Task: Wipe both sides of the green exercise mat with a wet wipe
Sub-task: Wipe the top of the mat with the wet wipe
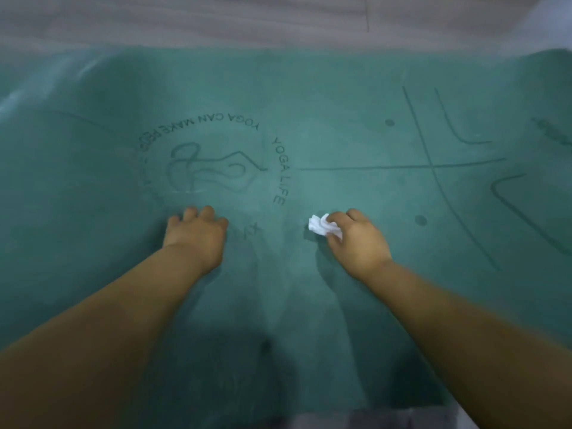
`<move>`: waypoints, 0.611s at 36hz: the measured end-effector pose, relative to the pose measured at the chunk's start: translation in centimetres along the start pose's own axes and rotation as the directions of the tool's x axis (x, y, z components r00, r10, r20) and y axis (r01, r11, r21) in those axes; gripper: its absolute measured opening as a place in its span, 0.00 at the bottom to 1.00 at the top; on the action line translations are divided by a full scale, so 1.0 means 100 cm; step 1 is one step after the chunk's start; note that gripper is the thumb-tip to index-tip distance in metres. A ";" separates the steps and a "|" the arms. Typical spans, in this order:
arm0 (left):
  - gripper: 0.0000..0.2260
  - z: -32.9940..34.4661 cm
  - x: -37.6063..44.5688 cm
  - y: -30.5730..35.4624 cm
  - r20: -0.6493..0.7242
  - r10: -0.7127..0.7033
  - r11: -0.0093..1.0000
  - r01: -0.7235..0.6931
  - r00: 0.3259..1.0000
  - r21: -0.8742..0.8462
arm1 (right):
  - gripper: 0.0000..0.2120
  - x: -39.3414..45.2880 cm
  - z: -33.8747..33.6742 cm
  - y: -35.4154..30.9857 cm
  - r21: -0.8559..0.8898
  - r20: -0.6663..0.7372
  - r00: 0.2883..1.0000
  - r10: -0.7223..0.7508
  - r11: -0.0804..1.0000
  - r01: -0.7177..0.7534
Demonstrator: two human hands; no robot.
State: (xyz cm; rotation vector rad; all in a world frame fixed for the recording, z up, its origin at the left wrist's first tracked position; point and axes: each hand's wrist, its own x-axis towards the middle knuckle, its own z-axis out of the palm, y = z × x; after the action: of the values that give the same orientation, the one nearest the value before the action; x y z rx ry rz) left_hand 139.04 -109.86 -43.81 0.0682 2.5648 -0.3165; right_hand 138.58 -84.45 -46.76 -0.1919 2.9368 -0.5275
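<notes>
green mat under both hands, right hand pinching wet wipe.

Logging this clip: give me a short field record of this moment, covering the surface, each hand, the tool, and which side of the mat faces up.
surface: green exercise mat spread flat on a grey floor
side up: printed side, with circular yoga logo and alignment lines
left hand: pressed on the mat just below the logo, holding nothing
right hand: gripping a crumpled white wet wipe against the mat
wipe position: right of the logo
underside: not visible
</notes>
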 end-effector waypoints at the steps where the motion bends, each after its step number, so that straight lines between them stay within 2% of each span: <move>1: 0.28 -0.001 0.007 -0.005 0.014 -0.026 1.000 0.026 1.000 -0.008 | 0.16 0.012 0.001 -0.002 -0.002 -0.003 1.000 0.001 1.000 -0.001; 3: 0.40 0.001 0.020 -0.013 0.061 -0.083 0.996 0.086 0.995 -0.033 | 0.16 0.035 0.004 -0.004 0.000 -0.015 1.000 0.022 1.000 -0.022; 5: 0.47 0.007 0.029 -0.020 0.082 -0.112 0.992 0.116 0.990 -0.047 | 0.16 0.057 0.006 -0.005 0.028 -0.066 0.996 0.066 0.998 -0.064; 8: 0.50 0.021 0.039 -0.023 0.098 -0.106 0.991 0.113 0.989 -0.072 | 0.14 0.088 0.011 -0.004 0.071 -0.160 0.966 0.204 0.978 -0.195; 11: 0.52 0.027 0.045 -0.025 0.119 -0.096 0.990 0.107 0.988 -0.090 | 0.14 0.111 0.023 -0.003 0.046 -0.184 0.932 0.313 0.950 -0.310; 14: 0.52 0.029 0.047 -0.025 0.134 -0.083 0.990 0.097 0.988 -0.101 | 0.16 0.123 0.040 -0.017 0.075 -0.179 0.907 0.381 0.924 -0.374; 16: 0.52 0.029 0.048 -0.026 0.128 -0.081 0.989 0.096 0.988 -0.116 | 0.18 0.129 0.052 -0.036 0.113 -0.171 0.909 0.380 0.924 -0.365; 18: 0.52 0.029 0.049 -0.027 0.116 -0.075 0.987 0.091 0.990 -0.132 | 0.19 0.133 0.067 -0.063 0.108 -0.144 0.961 0.236 0.969 -0.222; 20: 0.52 0.029 0.048 -0.028 0.108 -0.071 0.984 0.087 0.992 -0.153 | 0.20 0.125 0.082 -0.092 0.023 -0.035 0.999 -0.024 0.999 0.024; 22: 0.52 0.030 0.046 -0.029 0.105 -0.068 0.981 0.086 0.992 -0.174 | 0.18 0.108 0.089 -0.114 0.003 0.068 0.951 -0.302 0.953 0.302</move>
State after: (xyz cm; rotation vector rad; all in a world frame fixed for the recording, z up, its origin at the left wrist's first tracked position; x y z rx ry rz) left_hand 136.34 -113.50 -48.12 -0.1111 2.4899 -0.1144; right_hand 130.61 -99.71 -52.37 -0.6551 2.8570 -0.5364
